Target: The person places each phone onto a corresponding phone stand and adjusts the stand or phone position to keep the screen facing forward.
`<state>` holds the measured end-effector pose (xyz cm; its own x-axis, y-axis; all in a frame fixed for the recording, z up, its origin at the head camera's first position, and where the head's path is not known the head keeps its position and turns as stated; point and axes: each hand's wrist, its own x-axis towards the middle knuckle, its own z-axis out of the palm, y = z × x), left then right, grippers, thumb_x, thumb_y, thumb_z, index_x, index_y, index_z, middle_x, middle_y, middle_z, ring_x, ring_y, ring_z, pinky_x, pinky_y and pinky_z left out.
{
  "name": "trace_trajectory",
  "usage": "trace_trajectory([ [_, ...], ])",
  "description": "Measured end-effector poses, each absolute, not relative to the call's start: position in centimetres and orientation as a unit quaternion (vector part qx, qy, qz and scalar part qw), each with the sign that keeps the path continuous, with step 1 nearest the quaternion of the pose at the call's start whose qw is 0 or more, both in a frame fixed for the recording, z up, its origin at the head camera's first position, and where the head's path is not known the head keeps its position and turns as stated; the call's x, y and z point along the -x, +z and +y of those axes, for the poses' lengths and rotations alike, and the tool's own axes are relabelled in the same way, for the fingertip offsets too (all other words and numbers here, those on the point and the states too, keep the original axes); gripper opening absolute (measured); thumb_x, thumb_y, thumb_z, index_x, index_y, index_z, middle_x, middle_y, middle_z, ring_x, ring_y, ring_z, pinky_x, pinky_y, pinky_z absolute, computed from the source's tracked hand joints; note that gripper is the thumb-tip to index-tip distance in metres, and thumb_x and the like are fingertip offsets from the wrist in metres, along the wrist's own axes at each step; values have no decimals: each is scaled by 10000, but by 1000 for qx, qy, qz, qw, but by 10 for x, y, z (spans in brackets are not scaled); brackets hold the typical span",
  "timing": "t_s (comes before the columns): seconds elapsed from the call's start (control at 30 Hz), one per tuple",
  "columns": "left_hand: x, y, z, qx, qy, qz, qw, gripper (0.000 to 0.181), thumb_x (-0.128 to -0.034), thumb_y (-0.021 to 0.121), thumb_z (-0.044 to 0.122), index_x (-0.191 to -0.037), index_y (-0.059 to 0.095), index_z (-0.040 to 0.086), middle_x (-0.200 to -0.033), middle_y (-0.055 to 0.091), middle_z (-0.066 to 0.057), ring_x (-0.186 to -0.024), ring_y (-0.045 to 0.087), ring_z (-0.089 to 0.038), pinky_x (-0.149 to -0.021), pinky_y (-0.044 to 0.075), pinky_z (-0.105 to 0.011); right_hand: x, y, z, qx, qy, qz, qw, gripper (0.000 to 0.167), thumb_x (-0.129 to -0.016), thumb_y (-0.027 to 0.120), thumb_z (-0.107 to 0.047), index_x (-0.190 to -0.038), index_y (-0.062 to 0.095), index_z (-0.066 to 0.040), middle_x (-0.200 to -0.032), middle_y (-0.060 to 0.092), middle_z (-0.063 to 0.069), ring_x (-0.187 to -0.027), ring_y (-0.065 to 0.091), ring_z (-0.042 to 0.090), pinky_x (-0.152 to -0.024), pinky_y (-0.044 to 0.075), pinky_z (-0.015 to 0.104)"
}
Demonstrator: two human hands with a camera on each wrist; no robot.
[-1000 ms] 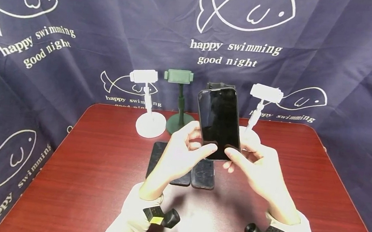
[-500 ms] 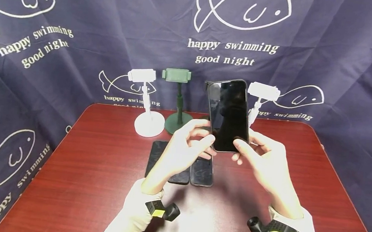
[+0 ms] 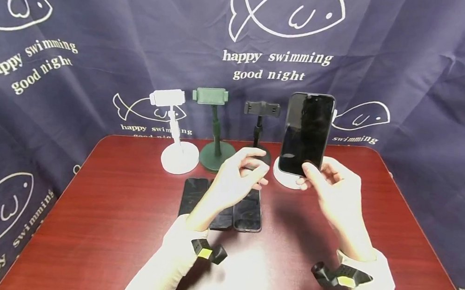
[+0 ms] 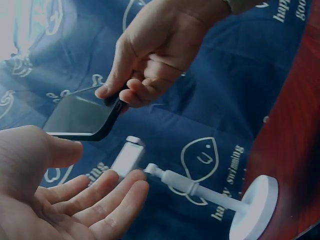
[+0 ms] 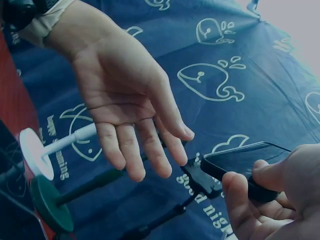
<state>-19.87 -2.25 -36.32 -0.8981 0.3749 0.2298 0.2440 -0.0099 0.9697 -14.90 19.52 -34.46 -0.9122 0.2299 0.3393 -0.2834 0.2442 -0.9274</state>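
My right hand [image 3: 337,197] pinches the lower right corner of a black smartphone [image 3: 307,133], thumb on the screen and fingers behind. The phone is upright in front of the rightmost white phone stand [image 3: 286,177], hiding most of it in the head view. In the left wrist view that white stand [image 4: 215,197] shows below the phone, apart from it. My left hand [image 3: 235,180] holds nothing, its fingers relaxed and apart from the phone, as the right wrist view shows. It is in front of the black phone stand [image 3: 262,109] and above the phones on the table.
Several black phones [image 3: 248,212] lie side by side on the red table [image 3: 123,228], partly hidden by the left forearm. A green phone stand [image 3: 216,129] and another white phone stand [image 3: 179,133] stand at the back left. A dark blue fish-print curtain [image 3: 193,29] hangs behind.
The phone has moved right, from in front of the black stand to in front of the rightmost white one. My left hand has let go of it; the right hand keeps its hold.
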Motion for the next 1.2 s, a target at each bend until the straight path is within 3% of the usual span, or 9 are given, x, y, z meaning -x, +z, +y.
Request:
trace_trajectory([
  [0.17, 213, -373, -6, -224, 677, 701, 20, 296, -986, 667, 80, -1278, 629, 61, -1051, 752, -199, -803, 768, -338, -715, 638, -418, 155, -347, 203, -5, 590, -768, 249, 134, -925, 774, -133, -950, 734, -8, -667, 693, -87, -591, 664, 61, -587, 486, 173],
  [0.33, 228, -380, 9, -230, 656, 719, 3, 268, -996, 664, 103, -1264, 656, 76, -1056, 766, -173, -753, 767, -231, -678, 635, -378, 166, -356, 207, 6, 568, -777, 271, 172, -924, 778, -154, -937, 727, 10, -650, 676, -110, -582, 618, 22, -556, 439, 164],
  [0.63, 252, -371, 34, -259, 563, 782, 70, 474, -1042, 609, 250, -1472, 479, 98, -1274, 714, -133, -1009, 742, -247, -737, 597, -258, 191, -373, 211, 1, 595, -752, 281, 199, -945, 754, -146, -994, 712, 43, -681, 690, -150, -610, 690, -5, -601, 534, 150],
  [0.83, 266, -363, 49, -236, 532, 808, 87, 612, -1062, 553, 365, -1573, 356, 91, -1353, 680, -98, -887, 735, -155, -740, 550, -203, 203, -377, 214, -3, 626, -721, 297, 204, -955, 736, -128, -990, 697, 69, -677, 698, -113, -593, 697, 9, -619, 566, 167],
  [1.07, 280, -359, 60, -203, 498, 839, 84, 687, -1058, 522, 415, -1607, 301, 67, -1437, 627, -81, -1069, 731, -197, -718, 584, -227, 220, -375, 213, 4, 661, -688, 300, 142, -944, 741, -89, -950, 693, 45, -674, 699, -42, -580, 702, 36, -604, 561, 163],
  [1.2, 286, -356, 65, -198, 503, 840, 41, 643, -1056, 523, 413, -1579, 369, 73, -1415, 647, -69, -852, 771, -198, -793, 564, -222, 228, -373, 212, 1, 660, -683, 312, 162, -938, 747, -84, -979, 703, 65, -677, 697, -27, -580, 707, 65, -617, 578, 187],
])
